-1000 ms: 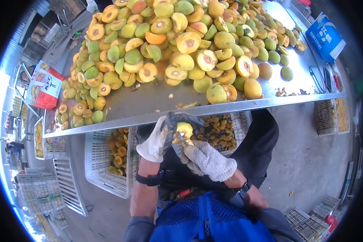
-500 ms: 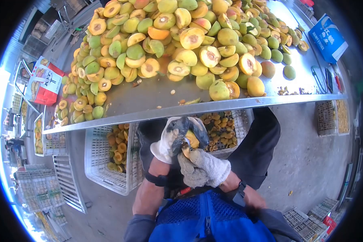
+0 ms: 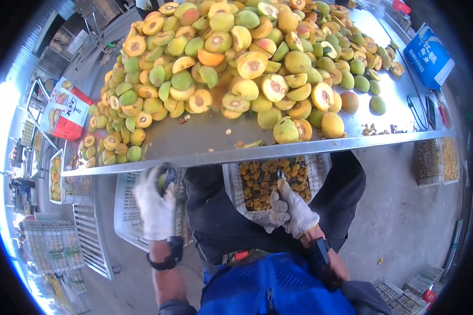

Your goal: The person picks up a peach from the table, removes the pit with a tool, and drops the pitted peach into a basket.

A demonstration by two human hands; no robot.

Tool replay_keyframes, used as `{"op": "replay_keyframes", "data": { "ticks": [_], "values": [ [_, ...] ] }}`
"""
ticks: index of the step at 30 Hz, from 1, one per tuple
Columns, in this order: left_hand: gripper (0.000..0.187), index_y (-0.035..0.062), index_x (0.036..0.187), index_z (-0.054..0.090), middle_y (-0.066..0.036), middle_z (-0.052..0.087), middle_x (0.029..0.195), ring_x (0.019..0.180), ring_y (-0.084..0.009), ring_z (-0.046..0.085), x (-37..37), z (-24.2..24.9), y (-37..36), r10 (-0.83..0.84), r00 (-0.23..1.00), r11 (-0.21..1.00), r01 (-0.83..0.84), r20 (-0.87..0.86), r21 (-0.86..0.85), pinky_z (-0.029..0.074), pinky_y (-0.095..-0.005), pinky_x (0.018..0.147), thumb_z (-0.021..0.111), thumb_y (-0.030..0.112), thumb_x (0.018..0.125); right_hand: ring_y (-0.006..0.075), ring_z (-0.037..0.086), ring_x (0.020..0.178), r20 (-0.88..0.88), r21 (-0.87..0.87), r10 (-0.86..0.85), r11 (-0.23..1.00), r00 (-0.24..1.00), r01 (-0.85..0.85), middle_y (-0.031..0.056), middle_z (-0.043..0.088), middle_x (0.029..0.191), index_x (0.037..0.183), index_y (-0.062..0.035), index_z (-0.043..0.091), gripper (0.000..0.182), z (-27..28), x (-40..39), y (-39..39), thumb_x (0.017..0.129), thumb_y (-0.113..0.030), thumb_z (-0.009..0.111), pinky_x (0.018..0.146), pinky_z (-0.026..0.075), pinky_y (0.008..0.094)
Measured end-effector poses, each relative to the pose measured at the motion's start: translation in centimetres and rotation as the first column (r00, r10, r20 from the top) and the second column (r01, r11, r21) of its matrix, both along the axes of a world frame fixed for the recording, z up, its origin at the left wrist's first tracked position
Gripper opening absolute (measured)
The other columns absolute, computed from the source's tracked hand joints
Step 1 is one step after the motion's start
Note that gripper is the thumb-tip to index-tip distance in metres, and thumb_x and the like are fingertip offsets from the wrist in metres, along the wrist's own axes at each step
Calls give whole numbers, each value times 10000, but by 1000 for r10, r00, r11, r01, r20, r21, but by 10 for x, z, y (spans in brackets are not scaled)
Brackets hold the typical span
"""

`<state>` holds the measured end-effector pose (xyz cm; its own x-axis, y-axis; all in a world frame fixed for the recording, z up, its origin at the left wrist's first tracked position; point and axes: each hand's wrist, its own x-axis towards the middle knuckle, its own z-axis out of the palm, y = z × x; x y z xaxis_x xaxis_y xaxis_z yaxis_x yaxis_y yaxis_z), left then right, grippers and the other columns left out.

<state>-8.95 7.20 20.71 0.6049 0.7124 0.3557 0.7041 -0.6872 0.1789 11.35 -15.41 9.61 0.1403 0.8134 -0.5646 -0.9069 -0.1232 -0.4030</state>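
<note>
My left hand (image 3: 155, 202), in a white glove with dark fingertips, is over the left white crate (image 3: 129, 223), just below the table's edge. It is smeared by motion, but its fingers look closed round a greenish peach piece (image 3: 162, 180). My right hand (image 3: 294, 210), in a grey-white knit glove, is closed round a small tool with a metal tip (image 3: 280, 174); its handle is mostly hidden. Beneath that tip stands the middle crate (image 3: 234, 181), between my legs, with many small yellow-brown peach pieces (image 3: 255, 184) in it.
A big heap of whole and halved peaches (image 3: 220, 42) covers much of the metal table (image 3: 194, 131). Its raised front edge (image 3: 247, 153) runs across, above my hands. A blue box (image 3: 430, 56) stands at the right, a red-and-white bag (image 3: 68, 113) at the left. Another crate (image 3: 430, 161) sits at right.
My hands were together at the middle, working on a yellow peach. They have parted: the left swung left over the left crate, the right moved right and forward with the tool.
</note>
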Motion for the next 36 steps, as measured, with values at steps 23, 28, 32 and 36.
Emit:
{"op": "replay_keyframes", "data": {
  "ticks": [23, 28, 32, 36],
  "values": [
    [630, 9, 1352, 456, -99, 571, 1266, 1063, -174, 605, 125, -23, 7, -25, 598, 397, 741, 801, -541, 508, -297, 878, 737, 168, 812, 183, 519, 645, 850, 58, -55, 998, 524, 11, 76, 570, 756, 989, -25, 594, 274, 50, -4, 33, 979, -280, 496, 593, 432, 295],
    [515, 0, 1315, 452, -118, 558, 1243, 1080, -201, 591, 100, -60, -17, 292, 476, 293, 781, 830, -551, 498, -321, 917, 662, 182, 882, 394, 564, 715, 971, 23, -20, 1000, 239, -7, 196, 613, 809, 1011, -25, 575, 215, 95, -11, 49, 918, -219, 571, 676, 475, 398],
    [441, 1, 1294, 457, -108, 554, 1220, 1057, -185, 591, 100, -63, -39, 528, 424, 257, 746, 736, -614, 491, -318, 919, 598, 205, 929, 420, 593, 739, 987, 22, -24, 1000, 156, 11, 198, 602, 771, 982, -35, 577, 191, 87, -20, 52, 903, -208, 601, 608, 473, 430],
    [393, -6, 1296, 470, -104, 574, 1182, 1029, -172, 597, 107, -49, -51, 474, 368, 239, 821, 800, -519, 487, -307, 920, 491, 250, 999, 436, 603, 760, 998, 53, -54, 999, 27, 8, 203, 602, 774, 984, -46, 578, 182, 88, -21, 52, 897, -203, 607, 601, 477, 458]
  ]
}}
